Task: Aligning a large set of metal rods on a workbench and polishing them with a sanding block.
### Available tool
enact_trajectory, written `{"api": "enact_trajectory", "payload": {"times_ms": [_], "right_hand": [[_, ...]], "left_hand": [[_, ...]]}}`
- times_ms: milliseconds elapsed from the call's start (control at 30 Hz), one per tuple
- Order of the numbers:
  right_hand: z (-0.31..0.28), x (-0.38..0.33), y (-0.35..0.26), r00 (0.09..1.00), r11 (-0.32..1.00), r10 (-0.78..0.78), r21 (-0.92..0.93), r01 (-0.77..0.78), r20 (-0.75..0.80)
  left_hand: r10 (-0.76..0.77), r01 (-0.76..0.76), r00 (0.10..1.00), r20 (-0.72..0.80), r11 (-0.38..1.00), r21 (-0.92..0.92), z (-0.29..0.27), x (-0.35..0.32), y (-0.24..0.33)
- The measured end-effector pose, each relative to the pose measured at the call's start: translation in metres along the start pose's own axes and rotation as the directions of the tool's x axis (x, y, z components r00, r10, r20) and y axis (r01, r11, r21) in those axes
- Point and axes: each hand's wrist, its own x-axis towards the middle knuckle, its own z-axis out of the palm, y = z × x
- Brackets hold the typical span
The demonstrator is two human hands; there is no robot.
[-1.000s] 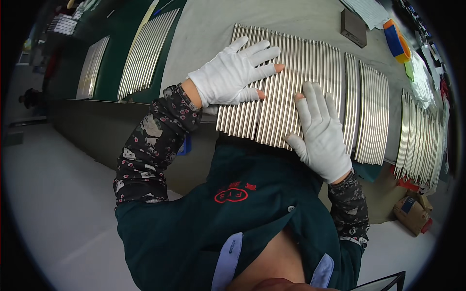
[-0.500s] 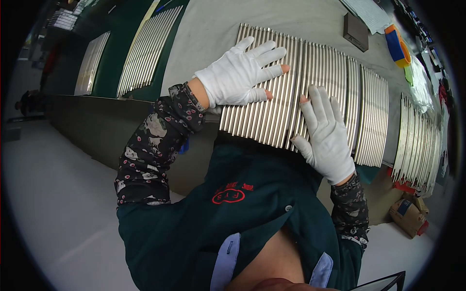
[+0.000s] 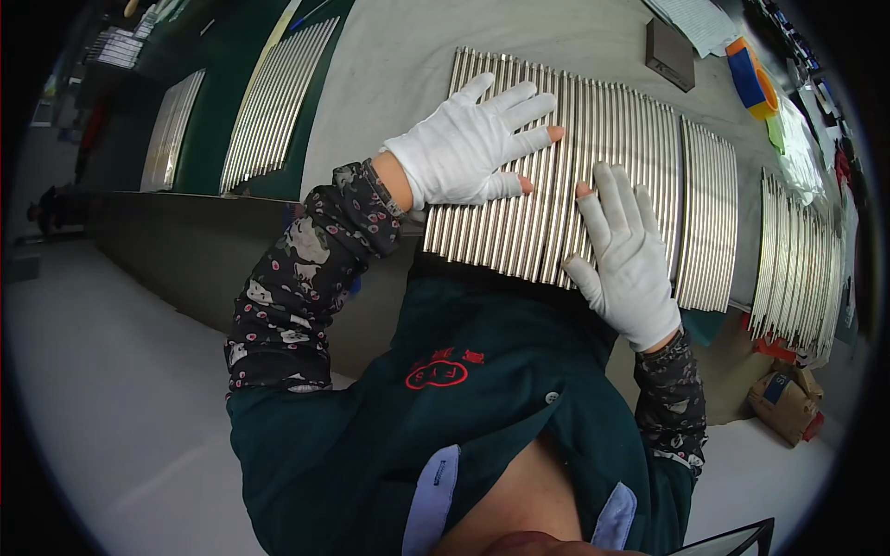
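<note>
Both my hands wear white gloves with some fingertips cut off. My left hand (image 3: 473,144) lies flat, fingers spread, on the left part of a row of shiny metal rods (image 3: 556,130) laid side by side on a grey table (image 3: 389,74). My right hand (image 3: 630,255) rests flat on the same rods near their front ends, fingers together and pointing away from me. Neither hand grips anything. The rods' near ends stick out over the table's front edge.
A second batch of rods (image 3: 709,213) lies to the right, and a third (image 3: 802,269) further right. More rod sets (image 3: 278,102) lie on a green surface at left. A dark block (image 3: 669,54), tape rolls (image 3: 753,79) and papers sit at the back right. A cardboard box (image 3: 788,403) stands below.
My left hand has slid a little up and to the right across the rods. My right hand has shifted slightly away from me along the rods.
</note>
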Motion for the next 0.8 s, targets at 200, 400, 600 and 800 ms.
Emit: {"api": "enact_trajectory", "payload": {"times_ms": [200,400,600,800], "right_hand": [[-0.002,0.001,-0.004,1.0,1.0,0.007,-0.008,-0.006,0.019],[-0.017,0.016,-0.051,0.989,0.982,-0.115,0.141,0.128,-0.096],[0.014,0.032,-0.072,0.977,0.978,-0.188,0.074,0.196,-0.104],[0.025,0.034,-0.073,0.888,0.95,-0.304,-0.041,0.309,-0.346]], "left_hand": [[-0.01,0.01,1.0,0.018,1.0,0.002,-0.001,0.001,0.002],[-0.022,0.022,1.0,0.001,1.0,-0.008,-0.001,0.002,0.003],[-0.031,0.031,0.999,-0.026,0.999,-0.018,0.002,0.002,0.003],[-0.03,0.029,0.999,-0.025,0.999,-0.02,0.001,0.001,0.004]]}}
